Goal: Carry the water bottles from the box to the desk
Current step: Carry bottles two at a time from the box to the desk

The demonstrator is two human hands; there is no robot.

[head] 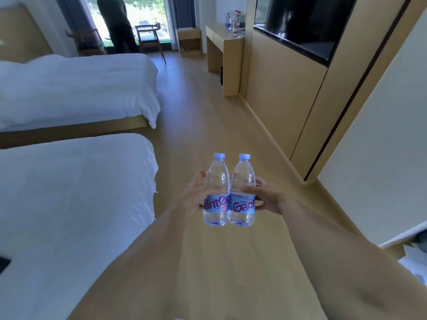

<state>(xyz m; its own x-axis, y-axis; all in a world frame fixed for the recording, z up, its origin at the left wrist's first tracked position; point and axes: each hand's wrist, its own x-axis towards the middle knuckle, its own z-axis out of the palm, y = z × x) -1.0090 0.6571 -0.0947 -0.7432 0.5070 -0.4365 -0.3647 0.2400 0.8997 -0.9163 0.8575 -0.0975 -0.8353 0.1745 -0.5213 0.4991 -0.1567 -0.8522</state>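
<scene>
Head camera view: left hand (pixel 196 197) grips one water bottle (pixel 216 192), right hand (pixel 265 196) grips another bottle (pixel 242 192), upright, touching, above the floor (pixel 203 107). Desk (pixel 221 40) stands far ahead.

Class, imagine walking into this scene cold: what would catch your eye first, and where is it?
First, the two water bottles, upright and side by side at centre, held out over the wooden floor by the left hand and right hand. Next, the two white beds along the left, then the desk far ahead on the right, already carrying bottles.
</scene>
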